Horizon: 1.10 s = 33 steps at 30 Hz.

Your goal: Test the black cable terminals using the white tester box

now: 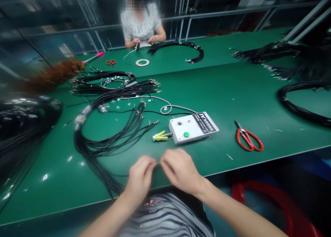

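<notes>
Both hands meet at the front edge of the table, fingertips almost touching. My left hand (141, 176) is closed in a pinch on a thin wire (158, 163), and a short piece of it shows between the two hands. My right hand (179, 168) pinches the same wire from the other side. Its fingers partly hide the tip, which is blurred. To the left curves a taped bundle of black cables (81, 140) with bare copper ends, its near part running down beside my left hand. Just beyond the hands lies a white box (181, 128) with a green button and a yellow-green clip (160, 136).
Red-handled scissors (249, 138) lie on the green table (227, 92) at the right. More black cable bundles (297, 95) rest at both sides. Across the table a person (141, 23) handles a white strand near a white ring (142, 62). A red stool (271, 192) stands below right.
</notes>
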Available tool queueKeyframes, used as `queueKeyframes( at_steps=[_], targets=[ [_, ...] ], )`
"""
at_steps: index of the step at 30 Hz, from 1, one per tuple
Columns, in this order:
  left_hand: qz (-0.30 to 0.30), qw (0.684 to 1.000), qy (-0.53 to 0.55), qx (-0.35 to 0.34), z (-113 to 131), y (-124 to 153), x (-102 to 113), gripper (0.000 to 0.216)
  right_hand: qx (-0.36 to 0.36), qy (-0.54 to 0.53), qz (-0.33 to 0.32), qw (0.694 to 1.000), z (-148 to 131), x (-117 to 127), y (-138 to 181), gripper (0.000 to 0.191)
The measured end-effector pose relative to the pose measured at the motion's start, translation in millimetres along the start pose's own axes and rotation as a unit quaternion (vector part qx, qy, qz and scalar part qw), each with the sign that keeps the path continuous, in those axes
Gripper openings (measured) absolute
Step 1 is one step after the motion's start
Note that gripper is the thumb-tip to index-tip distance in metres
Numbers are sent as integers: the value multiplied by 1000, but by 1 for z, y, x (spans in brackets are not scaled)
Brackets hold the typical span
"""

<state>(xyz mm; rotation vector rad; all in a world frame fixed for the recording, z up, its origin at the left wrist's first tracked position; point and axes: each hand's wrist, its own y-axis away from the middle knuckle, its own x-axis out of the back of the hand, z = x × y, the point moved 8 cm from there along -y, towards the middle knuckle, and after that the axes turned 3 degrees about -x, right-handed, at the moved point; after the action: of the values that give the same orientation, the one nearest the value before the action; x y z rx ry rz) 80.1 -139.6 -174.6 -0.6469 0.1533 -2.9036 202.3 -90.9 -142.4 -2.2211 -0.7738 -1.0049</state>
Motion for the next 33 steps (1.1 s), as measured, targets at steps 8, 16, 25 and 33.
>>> queueKeyframes(
  at_steps=[8,16,25,33],
  targets=[
    [-20,970,176,167,-26,-10,0,18,-4,24,20,1000,3,7,-3,19],
    [-112,994,16,3,0,-17,9,19,157,110,29,981,-27,3,-15,24],
    [-78,994,46,54,-14,-25,21,18,99,131,66,984,-11,26,-19,12],
    [-68,990,86,86,-17,-34,19,17,114,142,56,982,-16,18,-31,16]
  ],
)
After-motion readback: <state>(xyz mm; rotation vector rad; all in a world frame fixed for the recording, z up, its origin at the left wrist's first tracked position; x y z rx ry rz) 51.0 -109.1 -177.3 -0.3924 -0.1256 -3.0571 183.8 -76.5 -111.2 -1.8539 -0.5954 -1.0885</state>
